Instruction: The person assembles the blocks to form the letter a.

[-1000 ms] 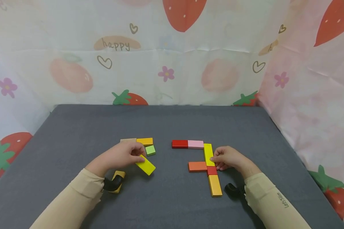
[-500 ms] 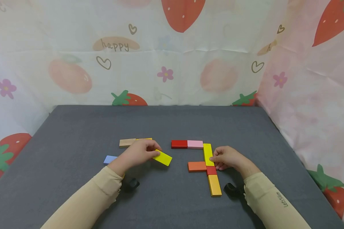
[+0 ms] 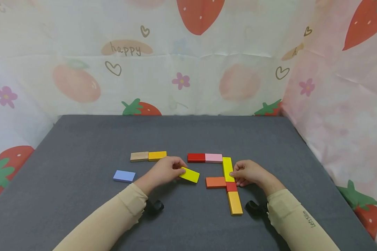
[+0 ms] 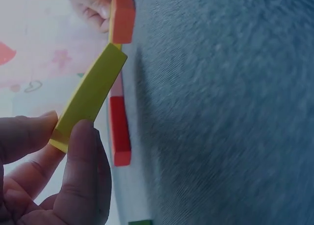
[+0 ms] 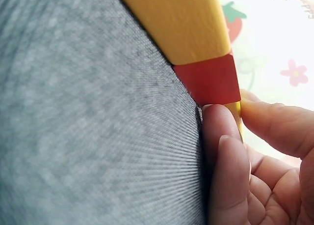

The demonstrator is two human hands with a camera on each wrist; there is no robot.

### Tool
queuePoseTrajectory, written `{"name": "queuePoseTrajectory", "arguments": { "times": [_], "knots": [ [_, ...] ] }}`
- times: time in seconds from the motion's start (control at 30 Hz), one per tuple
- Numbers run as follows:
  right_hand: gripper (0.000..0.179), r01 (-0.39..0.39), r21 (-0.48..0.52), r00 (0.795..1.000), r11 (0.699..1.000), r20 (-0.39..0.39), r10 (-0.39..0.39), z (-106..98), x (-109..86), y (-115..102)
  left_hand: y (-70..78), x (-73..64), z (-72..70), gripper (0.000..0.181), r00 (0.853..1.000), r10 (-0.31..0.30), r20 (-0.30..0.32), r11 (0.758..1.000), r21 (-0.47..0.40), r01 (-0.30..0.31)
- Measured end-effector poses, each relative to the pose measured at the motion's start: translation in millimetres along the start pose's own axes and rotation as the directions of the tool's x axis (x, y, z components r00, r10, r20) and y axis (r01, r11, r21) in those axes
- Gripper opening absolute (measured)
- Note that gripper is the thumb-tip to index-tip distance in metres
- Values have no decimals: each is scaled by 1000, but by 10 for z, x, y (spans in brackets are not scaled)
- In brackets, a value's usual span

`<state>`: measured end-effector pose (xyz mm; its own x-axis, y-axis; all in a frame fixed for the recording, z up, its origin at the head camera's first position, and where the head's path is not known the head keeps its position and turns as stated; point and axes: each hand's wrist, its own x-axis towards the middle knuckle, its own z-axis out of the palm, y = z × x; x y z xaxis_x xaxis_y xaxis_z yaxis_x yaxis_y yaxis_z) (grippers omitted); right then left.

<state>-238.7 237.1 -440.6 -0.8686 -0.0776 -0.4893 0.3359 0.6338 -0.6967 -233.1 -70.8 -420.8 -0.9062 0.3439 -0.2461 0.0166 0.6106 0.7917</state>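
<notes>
My left hand point(image 3: 164, 170) pinches one end of a yellow wooden block point(image 3: 190, 175) between thumb and fingers. Tilted, that block points right towards an orange block point(image 3: 215, 182). My right hand point(image 3: 251, 172) holds a long yellow block point(image 3: 227, 169) at its right side, thumb on top and fingers along the edge. Below that lies a small red block point(image 5: 208, 80), then an amber block point(image 3: 235, 204), end to end. The orange block meets this column from the left. A pink block point(image 3: 213, 158) and a longer red block point(image 3: 196, 158) extend left from its top.
Further left on the grey cloth-covered table point(image 3: 91, 139) lie a natural wood block point(image 3: 139, 157), an amber block point(image 3: 157, 156) and a blue block point(image 3: 124, 176). A green block point(image 4: 141, 222) shows at the left wrist view's bottom edge. Strawberry-print cloth hangs behind.
My left hand has carried the yellow block rightwards, towards the orange one, uncovering the blue and natural wood blocks behind it. My right hand has stayed at the long yellow block.
</notes>
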Motion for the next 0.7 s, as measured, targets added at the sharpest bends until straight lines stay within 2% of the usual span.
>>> {"name": "queuePoseTrajectory", "arguments": {
  "times": [0.2, 0.43, 0.7],
  "knots": [
    [19, 7, 4, 1000, 1000, 3, -7, -8, 1, 13, -16, 27, 67, 16, 1000, -16, 17, 1000, 14, 16],
    [19, -1, -2, 1000, 1000, 0, 1, -5, -9, 3, -31, 31, 102, 28, 998, -9, 55, 991, 132, 1],
    [20, -6, -3, 1000, 1000, 1, 6, -6, -10, 4, -21, 35, 143, 27, 998, 20, 64, 980, 194, -32]
  ]
}}
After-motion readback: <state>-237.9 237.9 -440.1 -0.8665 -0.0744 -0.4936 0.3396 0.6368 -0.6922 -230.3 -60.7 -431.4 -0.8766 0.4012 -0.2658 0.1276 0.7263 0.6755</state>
